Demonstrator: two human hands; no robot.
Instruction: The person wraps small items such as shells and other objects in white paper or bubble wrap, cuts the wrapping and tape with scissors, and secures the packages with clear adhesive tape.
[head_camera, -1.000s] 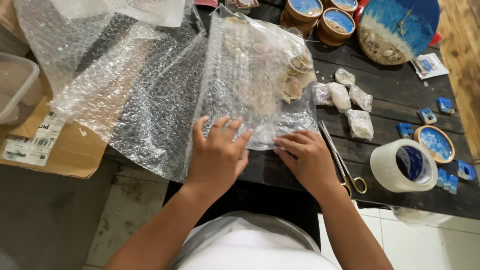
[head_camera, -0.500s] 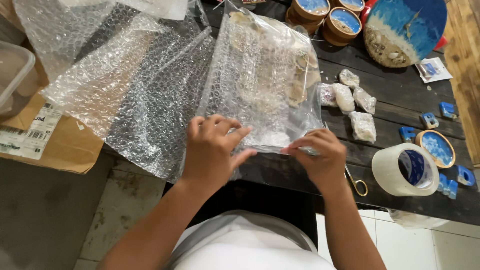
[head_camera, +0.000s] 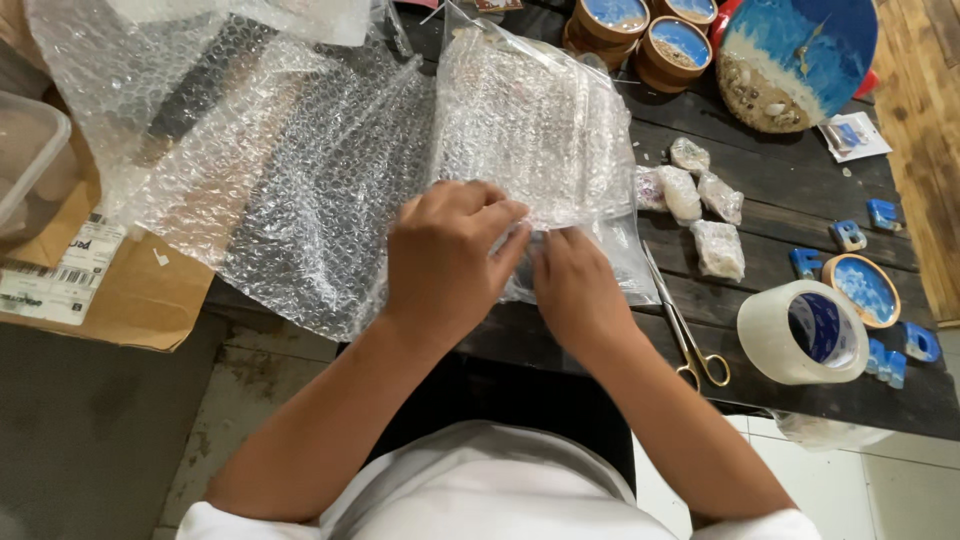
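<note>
The bubble-wrap bundle (head_camera: 530, 130) lies on the dark worktop (head_camera: 780, 200) straight ahead of me, its near edge pinched under both of my hands. My left hand (head_camera: 445, 260) curls over that edge with the fingers closed on the film; my right hand (head_camera: 575, 285) presses it from the other side, fingertips gripping the same fold. I judge the wrapping partly done: the piece inside is covered, but the near flap looks unsealed and no tape is on it yet. The tape roll (head_camera: 800, 330) sits well to my right, with the scissors (head_camera: 685, 325) between it and my right hand. A loose sheet of bubble wrap (head_camera: 290, 190) spreads to the left, overlapping the bundle's edge. Small wrapped pieces (head_camera: 700, 205) lie just beside the bundle.
</note>
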